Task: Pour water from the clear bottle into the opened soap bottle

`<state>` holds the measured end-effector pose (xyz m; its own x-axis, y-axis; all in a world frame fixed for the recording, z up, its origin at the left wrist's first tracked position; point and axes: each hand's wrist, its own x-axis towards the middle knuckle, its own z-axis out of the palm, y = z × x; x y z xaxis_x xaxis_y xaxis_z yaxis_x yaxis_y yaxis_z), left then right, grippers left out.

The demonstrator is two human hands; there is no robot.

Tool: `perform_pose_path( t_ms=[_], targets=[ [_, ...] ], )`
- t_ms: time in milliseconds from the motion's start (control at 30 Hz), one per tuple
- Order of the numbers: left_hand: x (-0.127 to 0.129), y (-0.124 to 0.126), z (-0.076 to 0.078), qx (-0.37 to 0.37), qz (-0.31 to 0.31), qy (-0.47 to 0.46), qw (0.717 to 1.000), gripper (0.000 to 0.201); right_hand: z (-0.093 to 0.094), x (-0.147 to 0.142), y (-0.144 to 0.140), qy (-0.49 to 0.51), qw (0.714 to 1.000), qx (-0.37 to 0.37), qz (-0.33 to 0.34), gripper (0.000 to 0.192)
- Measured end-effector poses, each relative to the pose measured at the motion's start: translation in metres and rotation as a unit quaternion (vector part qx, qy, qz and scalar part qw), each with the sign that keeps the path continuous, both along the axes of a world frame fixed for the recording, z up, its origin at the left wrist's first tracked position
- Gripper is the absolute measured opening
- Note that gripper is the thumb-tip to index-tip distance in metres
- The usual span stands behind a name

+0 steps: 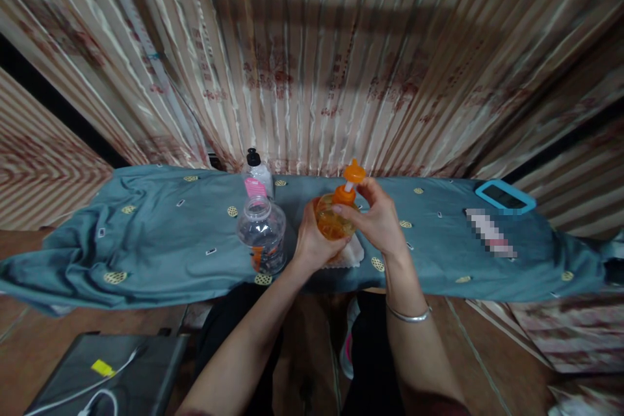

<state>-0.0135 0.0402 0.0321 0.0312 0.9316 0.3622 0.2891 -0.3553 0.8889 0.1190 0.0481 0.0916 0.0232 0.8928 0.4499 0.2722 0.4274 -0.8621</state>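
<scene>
My left hand is wrapped round the body of a clear pump bottle with amber liquid inside. The bottle has an orange pump head on a white stem, above an orange collar. Closed at the bottle's neck, my right hand has its thumb against the shoulder and its index finger beside the collar. Under the bottle, partly hidden, lies a white cloth or tissue. Left of my hands, a clear plastic bottle stands upright without a cap, orange and dark print low on its side.
Behind the clear bottle stands a bottle with a black cap and pink label. A blue-framed device and a pixelated item lie at the right of the teal cloth-covered table. Curtains hang behind. A grey case with cables sits lower left.
</scene>
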Motion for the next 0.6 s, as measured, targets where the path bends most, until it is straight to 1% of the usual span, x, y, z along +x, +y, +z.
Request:
perform_pose_path(
  t_ms=[33,67,100,167,267,333,400,467,533,567,600],
  targets=[
    [0.000,0.000,0.000,-0.002,0.000,0.001,1.000,0.081,0.000,-0.001,0.000,-0.001,1.000,0.003,-0.027,0.046],
    [0.000,0.000,0.001,-0.004,0.000,0.001,1.000,0.080,0.001,-0.002,0.000,-0.001,0.999,0.005,-0.038,0.041],
    [0.000,0.000,0.001,-0.008,0.000,0.000,1.000,0.080,0.001,-0.001,0.000,-0.001,1.000,0.006,-0.030,0.036],
    [0.000,-0.001,0.003,-0.013,-0.002,-0.002,1.000,0.079,0.001,0.002,0.000,0.003,1.000,-0.001,0.024,0.027],
    [-0.001,-0.002,0.005,-0.012,-0.007,-0.003,1.000,0.077,-0.001,0.009,0.002,0.017,0.994,-0.028,0.107,0.026],
    [-0.001,-0.002,0.004,-0.011,-0.006,-0.004,1.000,0.077,-0.002,0.009,0.003,0.023,0.992,-0.037,0.120,0.031],
    [0.000,-0.001,0.002,-0.009,0.001,-0.001,1.000,0.079,-0.003,0.006,0.002,0.014,0.996,-0.029,0.084,0.039],
    [0.000,0.000,0.000,-0.010,0.004,0.004,1.000,0.081,-0.003,-0.001,0.001,0.002,1.000,-0.015,0.013,0.044],
    [0.000,0.000,-0.001,-0.017,0.003,0.005,1.000,0.083,-0.002,-0.005,0.000,0.001,0.999,-0.004,-0.039,0.041],
    [0.000,0.000,-0.001,-0.021,0.002,0.003,1.000,0.083,-0.001,-0.006,-0.001,0.006,0.999,-0.001,-0.041,0.038],
    [0.000,0.000,0.000,-0.024,0.000,0.001,1.000,0.083,-0.001,-0.006,-0.001,0.011,1.000,-0.002,-0.024,0.034]
  ],
)
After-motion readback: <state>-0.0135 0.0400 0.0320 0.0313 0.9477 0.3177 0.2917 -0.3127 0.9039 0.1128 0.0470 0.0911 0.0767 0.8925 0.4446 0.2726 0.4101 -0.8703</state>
